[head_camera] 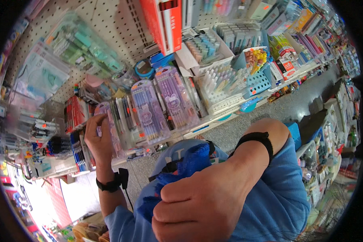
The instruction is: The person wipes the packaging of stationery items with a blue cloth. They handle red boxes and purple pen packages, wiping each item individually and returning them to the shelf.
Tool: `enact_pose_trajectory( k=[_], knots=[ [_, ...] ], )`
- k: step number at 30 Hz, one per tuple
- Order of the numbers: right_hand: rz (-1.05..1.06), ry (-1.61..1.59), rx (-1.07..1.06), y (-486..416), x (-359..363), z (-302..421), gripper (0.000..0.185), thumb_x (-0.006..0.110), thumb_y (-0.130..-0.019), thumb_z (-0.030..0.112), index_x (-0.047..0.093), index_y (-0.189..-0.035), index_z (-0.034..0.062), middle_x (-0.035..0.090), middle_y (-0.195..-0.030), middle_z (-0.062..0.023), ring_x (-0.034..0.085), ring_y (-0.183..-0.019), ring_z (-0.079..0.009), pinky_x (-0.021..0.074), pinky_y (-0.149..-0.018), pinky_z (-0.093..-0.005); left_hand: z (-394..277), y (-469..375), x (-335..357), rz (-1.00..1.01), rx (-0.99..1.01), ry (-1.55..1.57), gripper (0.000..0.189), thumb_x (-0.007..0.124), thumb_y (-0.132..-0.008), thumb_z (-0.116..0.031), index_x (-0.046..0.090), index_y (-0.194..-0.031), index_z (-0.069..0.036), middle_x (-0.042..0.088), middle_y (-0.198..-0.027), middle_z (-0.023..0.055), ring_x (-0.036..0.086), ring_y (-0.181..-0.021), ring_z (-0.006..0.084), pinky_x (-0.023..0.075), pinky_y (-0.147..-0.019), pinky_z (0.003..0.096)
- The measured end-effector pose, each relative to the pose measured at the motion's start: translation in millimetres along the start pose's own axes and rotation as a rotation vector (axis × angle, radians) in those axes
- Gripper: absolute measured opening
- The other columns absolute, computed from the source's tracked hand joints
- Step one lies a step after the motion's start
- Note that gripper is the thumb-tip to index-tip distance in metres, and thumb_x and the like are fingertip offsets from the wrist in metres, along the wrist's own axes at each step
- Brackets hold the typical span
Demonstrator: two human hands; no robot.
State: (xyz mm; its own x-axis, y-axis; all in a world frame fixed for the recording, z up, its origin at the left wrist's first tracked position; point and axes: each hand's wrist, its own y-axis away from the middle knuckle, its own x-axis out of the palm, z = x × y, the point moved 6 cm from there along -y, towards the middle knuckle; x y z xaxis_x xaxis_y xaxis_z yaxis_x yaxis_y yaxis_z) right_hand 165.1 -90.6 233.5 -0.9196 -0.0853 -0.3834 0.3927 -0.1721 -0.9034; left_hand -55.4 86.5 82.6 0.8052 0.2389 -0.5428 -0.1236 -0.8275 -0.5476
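Observation:
My left hand (98, 140) is at the shelf, its fingers curled at the left edge of a purple blister pack of pencils (116, 145), which it partly hides. Purple plastic shows in the gap between thumb and fingers. My right hand (196, 205) is close to the camera, in front of my chest, clenched on a bright blue cloth (195, 160). Two more packs stand to the right of the left hand: a lilac pencil pack (149, 112) and a purple pencil pack (175, 99), each with a cartoon figure. Pens in sleeves (125, 112) stand between the packs.
Behind the shelf rises a perforated back panel (109, 18) with hanging stationery sets (84, 51). A red box (169, 27) juts forward above. Rightward stand a white box of markers (205, 48), a clear pen holder (224, 81) and a blue perforated holder (260, 81). Blue pens (78, 151) stand at left.

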Motion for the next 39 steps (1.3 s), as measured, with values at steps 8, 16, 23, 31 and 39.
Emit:
enact_pose_trajectory(
  k=[8, 16, 23, 31, 39],
  knots=[
    [0.161, 0.06, -0.04, 9, 10, -27, 0.022, 0.077, -0.088, 0.015, 0.076, -0.109, 0.008, 0.061, -0.081, -0.0019, 0.053, -0.061, -0.0126, 0.0327, -0.049, -0.0265, 37, 43, -11, 0.03, -0.219, 0.107, 0.012, 0.065, -0.094, 0.003, 0.072, -0.104, 0.003, 0.07, -0.096, 0.0123, 0.067, -0.084, 0.0192, 0.0528, -0.075, 0.0301],
    [-0.336, -0.379, 1.373, 149, -17, -116, 0.021, 0.062, -0.106, 0.017, 0.07, -0.117, 0.0008, 0.072, -0.106, -0.0039, 0.065, -0.094, -0.0084, 0.0525, -0.085, -0.0273, 73, 40, -52, -0.144, -0.196, -0.265, 0.019, 0.068, -0.096, -0.007, 0.069, -0.112, 0.002, 0.068, -0.106, 0.0171, 0.067, -0.093, 0.0331, 0.054, -0.081, 0.0396],
    [-0.324, -0.672, 1.494, 203, 16, -92, 0.031, 0.06, -0.107, 0.025, 0.067, -0.125, 0.0008, 0.07, -0.116, -0.0059, 0.064, -0.114, -0.0154, 0.049, -0.101, -0.0306, 95, 62, -15, 0.106, -0.174, -0.482, 0.064, 0.078, -0.089, -0.028, 0.054, -0.143, -0.006, 0.06, -0.129, 0.0216, 0.058, -0.117, 0.0444, 0.0497, -0.096, 0.0498],
    [0.243, -0.897, 1.221, 177, 44, -67, 0.058, 0.075, -0.093, 0.039, 0.063, -0.136, 0.002, 0.061, -0.133, -0.0145, 0.055, -0.127, -0.0292, 0.0381, -0.111, -0.0432, 94, 65, -4, 0.153, -0.189, -0.525, 0.09, 0.087, -0.078, -0.031, 0.044, -0.154, -0.014, 0.057, -0.131, 0.0212, 0.055, -0.116, 0.0437, 0.045, -0.098, 0.0536],
    [0.083, -0.732, 1.416, 190, 53, -74, 0.041, 0.078, -0.09, 0.006, 0.066, -0.129, 0.0027, 0.067, -0.121, -0.0046, 0.061, -0.11, -0.0136, 0.0482, -0.098, -0.0297, 88, 65, -4, 0.013, -0.127, -0.483, 0.091, 0.085, -0.074, -0.022, 0.043, -0.154, -0.013, 0.055, -0.127, 0.0211, 0.054, -0.113, 0.0422, 0.0445, -0.099, 0.0527]
  ],
)
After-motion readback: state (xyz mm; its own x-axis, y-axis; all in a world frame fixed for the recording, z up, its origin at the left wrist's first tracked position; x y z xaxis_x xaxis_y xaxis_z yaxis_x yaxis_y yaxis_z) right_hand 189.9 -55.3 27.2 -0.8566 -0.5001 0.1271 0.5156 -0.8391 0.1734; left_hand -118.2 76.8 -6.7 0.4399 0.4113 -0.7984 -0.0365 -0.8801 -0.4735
